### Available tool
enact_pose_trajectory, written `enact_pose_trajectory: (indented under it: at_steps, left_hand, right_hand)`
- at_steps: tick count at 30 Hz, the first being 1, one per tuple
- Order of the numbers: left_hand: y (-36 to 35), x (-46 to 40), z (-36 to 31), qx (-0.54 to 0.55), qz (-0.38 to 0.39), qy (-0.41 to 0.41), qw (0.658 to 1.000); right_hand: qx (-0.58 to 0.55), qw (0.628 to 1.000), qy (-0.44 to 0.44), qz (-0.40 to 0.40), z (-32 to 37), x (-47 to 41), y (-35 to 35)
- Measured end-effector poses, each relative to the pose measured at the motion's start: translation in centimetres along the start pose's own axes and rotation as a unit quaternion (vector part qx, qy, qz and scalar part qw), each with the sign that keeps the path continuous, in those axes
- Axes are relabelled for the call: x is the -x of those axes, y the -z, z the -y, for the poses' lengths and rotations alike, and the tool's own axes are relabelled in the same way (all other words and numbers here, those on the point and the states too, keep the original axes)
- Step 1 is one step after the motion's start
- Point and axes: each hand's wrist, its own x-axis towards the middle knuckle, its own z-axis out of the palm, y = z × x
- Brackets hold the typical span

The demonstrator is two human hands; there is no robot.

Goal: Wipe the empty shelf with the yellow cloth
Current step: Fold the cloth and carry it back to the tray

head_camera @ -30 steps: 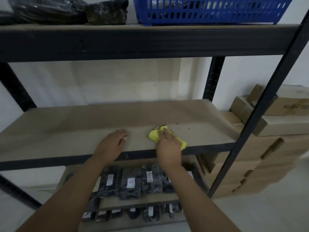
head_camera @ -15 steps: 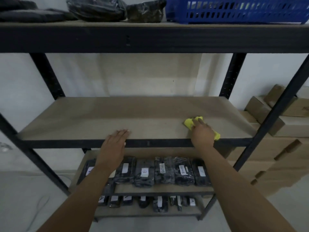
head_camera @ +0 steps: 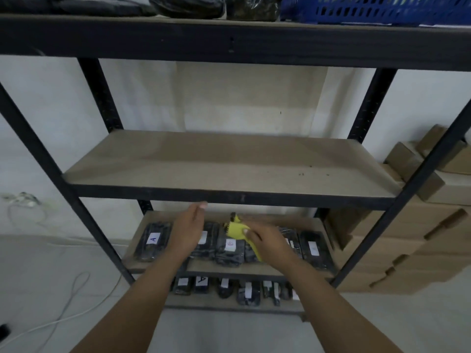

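The empty shelf is a bare tan board in a black metal rack, at mid height. A few dark specks lie on its right part. Both hands are off the board and in front of the rack, below the shelf's front edge. My right hand grips the crumpled yellow cloth, which sticks out to the left of the fingers. My left hand is held edge-on just left of the cloth, fingers straight and together, holding nothing.
Labelled dark packets fill the two lower shelves. The top shelf carries black bags and a blue basket. Cardboard boxes are stacked to the right. White cables lie on the floor at left.
Both hands have come off the shelf and dropped below its front edge. The right hand brought the cloth leftward toward the left hand. The view has pulled back from the rack.
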Motion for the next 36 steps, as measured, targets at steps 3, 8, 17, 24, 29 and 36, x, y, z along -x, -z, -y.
enact_pose_trajectory:
  at_steps: [3, 8, 17, 24, 29, 36]
  left_hand:
    - [-2.0, 3.2, -1.0, 0.182, 0.194, 0.221, 0.938]
    - [-3.4, 5.8, -0.1, 0.312, 0.239, 0.235, 0.889]
    - [-5.3, 10.1, 2.8, 0.219, 0.263, 0.151, 0.927]
    - [-9.1, 14.4, 4.6, -0.018, 0.315, -0.067, 0.947]
    - [-13.8, 17.9, 5.3, -0.148, 0.354, -0.040, 0.923]
    - [-22.5, 25.1, 5.2, -0.153, 0.345, 0.036, 0.925]
  right_hand:
    - [0.027, 0.998, 0.028, -0.043, -0.6, 3.0, -1.1]
    - [0.051, 0.995, 0.012, -0.085, -0.4, 7.4, -3.3]
    - [-0.421, 0.883, -0.190, -0.088, -2.5, 14.7, -5.0]
    - [-0.320, 0.906, -0.246, -0.124, -5.2, 19.6, -4.3]
    - [-0.199, 0.943, -0.265, -0.044, -8.5, 23.8, -4.4]
    - [-0.123, 0.955, -0.263, 0.069, -16.1, 32.1, -2.4]
